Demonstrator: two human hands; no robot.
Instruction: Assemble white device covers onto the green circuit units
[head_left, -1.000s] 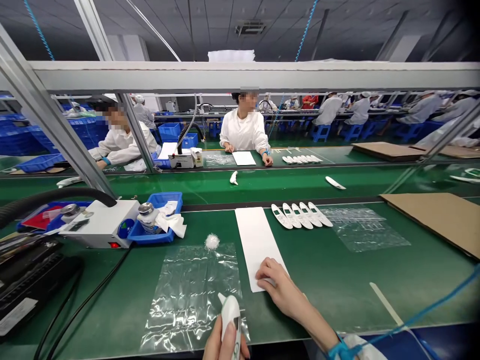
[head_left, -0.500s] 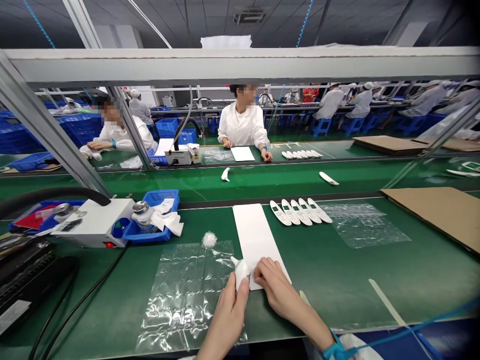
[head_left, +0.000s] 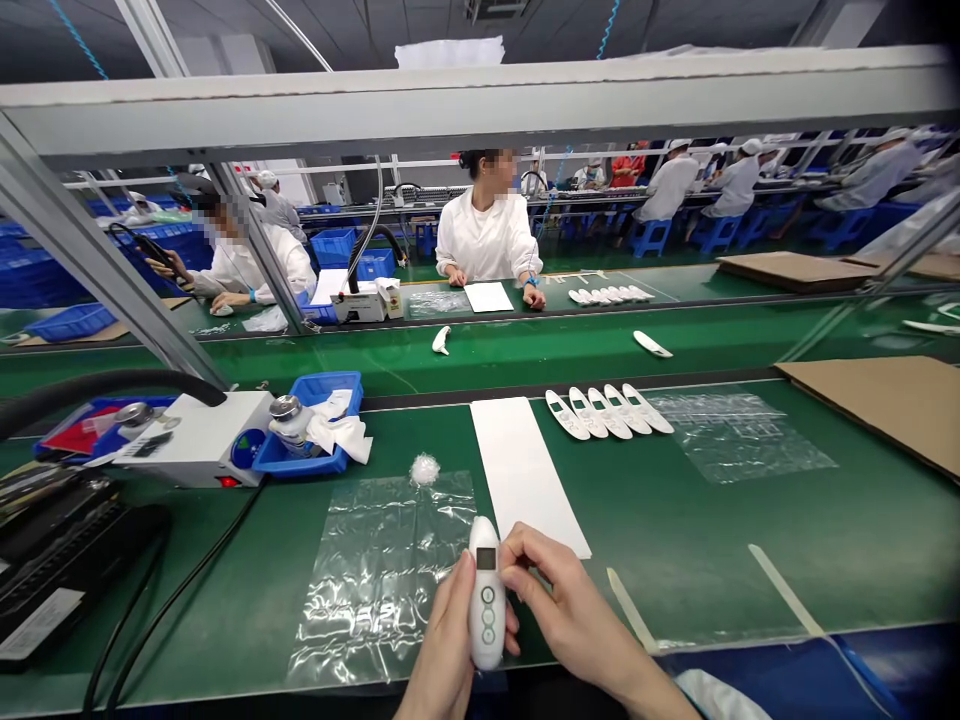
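A white handheld device (head_left: pixel 487 620), with a small dark screen and several round buttons down its face, stands nearly upright before me. My left hand (head_left: pixel 444 632) is wrapped round its lower body, thumb on the left side and fingertips showing on the right. At its upper right edge, my right hand (head_left: pixel 555 590) has thumb and forefinger pinched together; whether anything small is between them is hidden. Behind the device lies a white sheet (head_left: pixel 525 475). A clear plastic bag (head_left: pixel 375 570) is flat on the green bench to the left.
Several white shell pieces (head_left: pixel 609 412) stand in a row beyond the sheet, beside another clear bag (head_left: pixel 742 435). To the left are a blue tray (head_left: pixel 307 465) with a bottle and tissues, and a white box (head_left: pixel 202 440). Cardboard (head_left: pixel 885 405) lies right. A co-worker (head_left: pixel 484 235) sits opposite.
The device has turned from side-on, its pointed tip showing, to screen and buttons facing me. My right hand has come from over the sheet to the device's edge. The view has tilted down slightly.
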